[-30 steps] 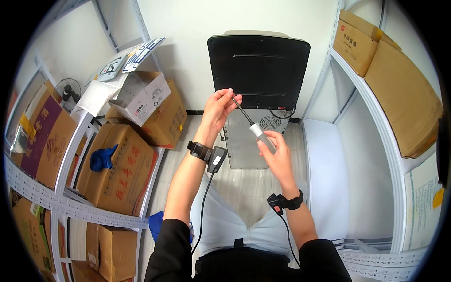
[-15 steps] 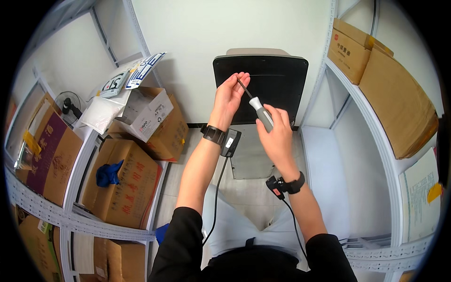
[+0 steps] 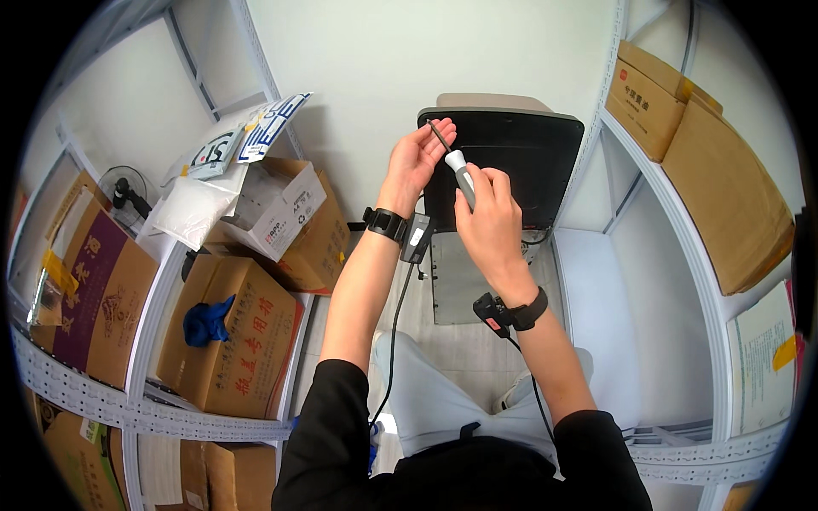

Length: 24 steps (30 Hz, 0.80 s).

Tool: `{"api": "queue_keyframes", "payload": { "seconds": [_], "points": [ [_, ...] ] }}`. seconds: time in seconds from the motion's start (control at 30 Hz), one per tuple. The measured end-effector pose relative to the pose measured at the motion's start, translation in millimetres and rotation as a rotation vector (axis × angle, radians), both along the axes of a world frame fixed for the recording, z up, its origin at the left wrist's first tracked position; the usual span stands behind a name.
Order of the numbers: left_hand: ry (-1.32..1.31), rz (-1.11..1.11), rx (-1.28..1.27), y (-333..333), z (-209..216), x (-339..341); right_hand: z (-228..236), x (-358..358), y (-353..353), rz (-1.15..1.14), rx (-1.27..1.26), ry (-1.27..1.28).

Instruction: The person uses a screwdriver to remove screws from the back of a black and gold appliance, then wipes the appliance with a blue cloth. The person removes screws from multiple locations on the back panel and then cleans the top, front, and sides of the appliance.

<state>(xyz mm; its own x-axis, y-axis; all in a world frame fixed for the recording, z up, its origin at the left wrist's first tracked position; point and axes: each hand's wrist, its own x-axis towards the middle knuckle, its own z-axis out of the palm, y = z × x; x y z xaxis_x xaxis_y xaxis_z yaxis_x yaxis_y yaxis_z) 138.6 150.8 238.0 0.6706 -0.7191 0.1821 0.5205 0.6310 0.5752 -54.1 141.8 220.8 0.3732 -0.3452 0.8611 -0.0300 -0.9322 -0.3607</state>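
A screwdriver (image 3: 464, 180) with a grey and white handle is gripped in my right hand (image 3: 492, 209), its dark shaft slanting up and left. Its tip is at the upper left corner of a black panel (image 3: 511, 175), which forms the top of a light-coloured appliance or cabinet (image 3: 464, 281). Beside the shaft, my left hand (image 3: 416, 160) is palm up with its fingers stretched out and the thumb near the tip. Whether the left fingers touch the shaft, and any screw under the tip, I cannot make out.
Metal shelving (image 3: 162, 324) on the left bears cardboard boxes (image 3: 247, 341), a blue cloth (image 3: 207, 322) and plastic mailing bags (image 3: 200, 204). On the right-hand shelf stand more cartons (image 3: 724, 196). Cables (image 3: 394, 341) hang from the black devices on both my wrists.
The screwdriver tip has shifted from over the panel's inner area to its upper left corner, with both hands near it. The black panel and surroundings sit farther right in view.
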Motion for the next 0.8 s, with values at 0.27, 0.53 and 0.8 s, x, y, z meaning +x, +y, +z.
{"api": "queue_keyframes", "payload": {
  "seconds": [0.27, 0.53, 0.8],
  "points": [
    [-0.039, -0.031, 0.081, 4.1, -0.2, 9.9, 10.6, 11.3, 19.0, -0.07, 0.014, 0.108],
    [-0.152, -0.234, 0.077, 22.5, -3.6, 12.6, 29.9, 20.6, 27.9, -0.077, 0.186, 0.211],
    [-0.125, -0.209, 0.098, 21.2, -7.6, 18.5, 25.1, 19.6, 26.4, -0.019, 0.149, 0.211]
  ]
}}
